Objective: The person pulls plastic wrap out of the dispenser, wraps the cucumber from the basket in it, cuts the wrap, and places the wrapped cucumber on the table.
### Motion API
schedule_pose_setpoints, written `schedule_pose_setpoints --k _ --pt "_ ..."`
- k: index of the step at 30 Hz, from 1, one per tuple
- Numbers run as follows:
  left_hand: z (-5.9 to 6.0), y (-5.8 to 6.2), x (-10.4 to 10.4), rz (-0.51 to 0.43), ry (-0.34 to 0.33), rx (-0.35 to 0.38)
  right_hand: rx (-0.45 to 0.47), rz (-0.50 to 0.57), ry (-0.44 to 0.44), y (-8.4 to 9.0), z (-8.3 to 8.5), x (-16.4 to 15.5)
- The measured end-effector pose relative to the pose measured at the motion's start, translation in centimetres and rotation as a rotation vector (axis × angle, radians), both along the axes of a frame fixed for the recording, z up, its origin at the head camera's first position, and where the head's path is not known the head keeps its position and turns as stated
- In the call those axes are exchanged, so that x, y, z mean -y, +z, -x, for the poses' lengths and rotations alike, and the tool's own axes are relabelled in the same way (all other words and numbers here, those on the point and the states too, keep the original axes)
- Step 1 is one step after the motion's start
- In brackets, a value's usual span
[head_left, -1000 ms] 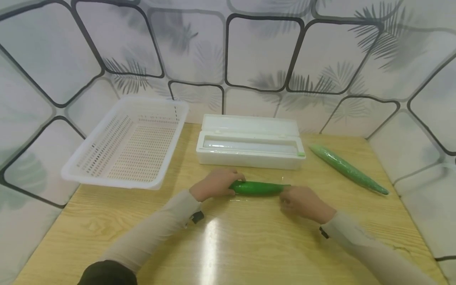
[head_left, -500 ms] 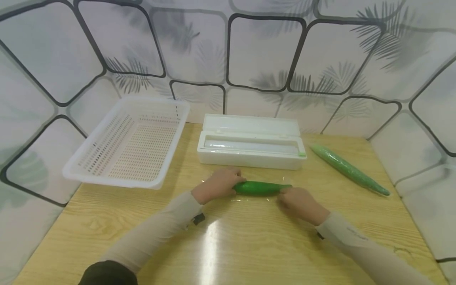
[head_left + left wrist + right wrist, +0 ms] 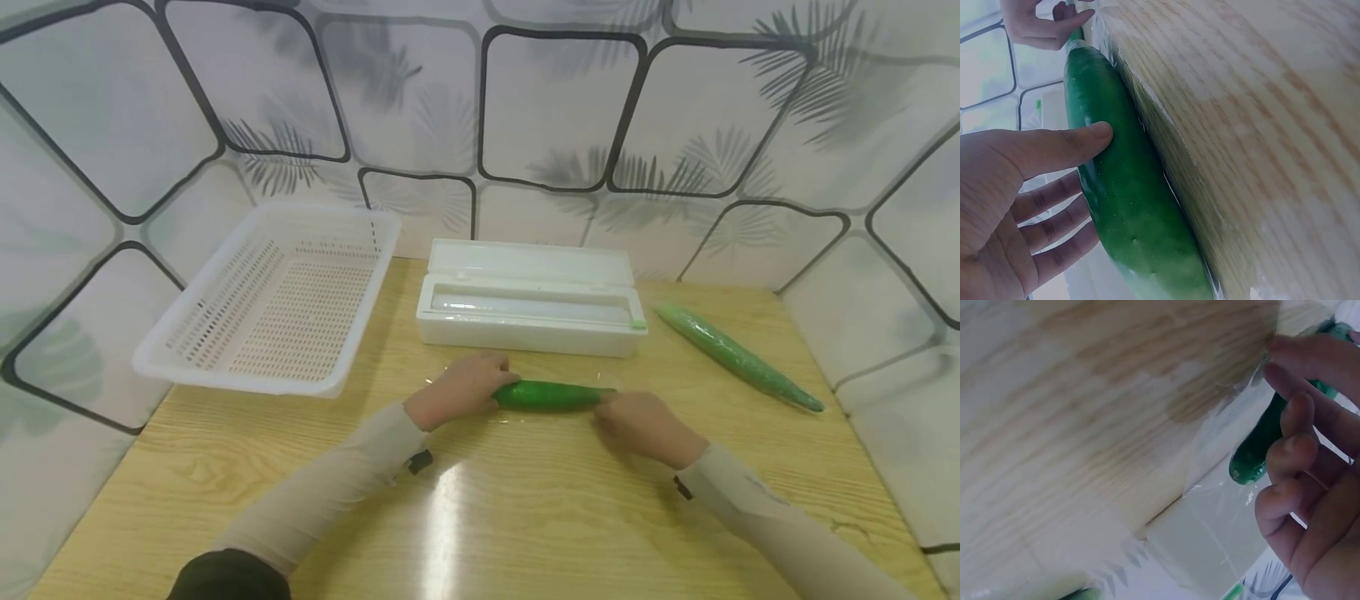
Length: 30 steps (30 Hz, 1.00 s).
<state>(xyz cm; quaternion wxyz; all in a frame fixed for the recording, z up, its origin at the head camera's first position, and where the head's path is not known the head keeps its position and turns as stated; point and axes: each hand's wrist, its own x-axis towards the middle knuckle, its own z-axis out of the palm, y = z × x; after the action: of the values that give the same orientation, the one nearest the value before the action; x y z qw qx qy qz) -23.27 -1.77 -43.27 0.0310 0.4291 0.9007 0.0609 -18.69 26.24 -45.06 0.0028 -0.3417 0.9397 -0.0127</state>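
A green cucumber point(image 3: 553, 396) lies crosswise on a sheet of clear cling film point(image 3: 1207, 447) on the table. My left hand point(image 3: 461, 390) holds its left end, the thumb on one side and the fingers on the other, as the left wrist view shows. At the tapered right end is my right hand point(image 3: 643, 427). In the right wrist view, its thumb and index finger pinch the film's edge beside the cucumber, while the other fingers curl loosely. The fingers partly hide the cucumber in that view.
Just behind the cucumber stands a white cling film dispenser point(image 3: 528, 335) with its lid raised. A white perforated basket point(image 3: 336, 367) is at the back left. Another cucumber point(image 3: 738, 357), wrapped in film, lies at the right. Patterned panels point(image 3: 555, 108) enclose the table's back and sides.
My right hand shifted slightly left, then back to the right, staying by the cucumber's tapered end. The left hand and the cucumber have hardly moved.
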Motion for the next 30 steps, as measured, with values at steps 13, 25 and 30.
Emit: schedule_pose_setpoints --k 13,25,30 --pt "-0.2 -0.1 0.1 -0.005 -0.016 -0.050 -0.039 0.040 0.027 -0.4 0.7 0.0" --pt "-0.5 -0.3 0.0 0.003 -0.037 -0.151 -0.043 0.147 -0.009 0.0 2.3 -1.1" --pt "-0.6 -0.4 -0.2 0.035 -0.007 -0.079 -0.006 0.161 -0.041 0.4 2.3 -1.0"
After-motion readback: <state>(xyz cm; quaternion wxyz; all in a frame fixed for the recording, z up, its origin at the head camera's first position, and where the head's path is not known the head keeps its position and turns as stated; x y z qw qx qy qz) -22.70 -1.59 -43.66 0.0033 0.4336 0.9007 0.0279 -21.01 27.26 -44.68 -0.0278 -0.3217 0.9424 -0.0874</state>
